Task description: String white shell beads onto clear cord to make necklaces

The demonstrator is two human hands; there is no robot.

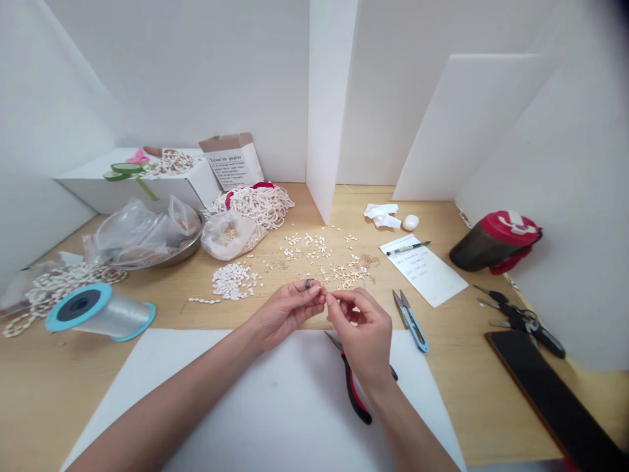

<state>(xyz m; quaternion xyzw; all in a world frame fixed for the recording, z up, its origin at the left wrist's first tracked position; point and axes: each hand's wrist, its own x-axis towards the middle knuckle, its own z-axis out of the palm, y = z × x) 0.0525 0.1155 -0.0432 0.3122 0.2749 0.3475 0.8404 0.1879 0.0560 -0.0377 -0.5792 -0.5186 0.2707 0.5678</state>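
My left hand (pixel 293 308), with a ring on one finger, and my right hand (pixel 361 324) meet fingertip to fingertip over the far edge of a white mat (pixel 275 393). Both are closed in a pinch; whatever lies between the fingertips is too small to make out. Under my right hand and wrist rest pliers (pixel 354 393) with red and black handles. Just beyond my hands lie small star-shaped pieces (pixel 348 274) and scattered white beads (pixel 307 246). A pile of white beads (pixel 232 282) sits left of them, with a short row of beads beside it.
Blue snips (pixel 411 321), a paper (pixel 432 278) with a pen, keys (pixel 528 321), a phone (pixel 555 400) and a red-lidded cup (pixel 494 241) are at the right. At left are a thread spool (pixel 105 313), a metal bowl (pixel 184 249) of bags and bead strands (pixel 265 208). White panels stand behind.
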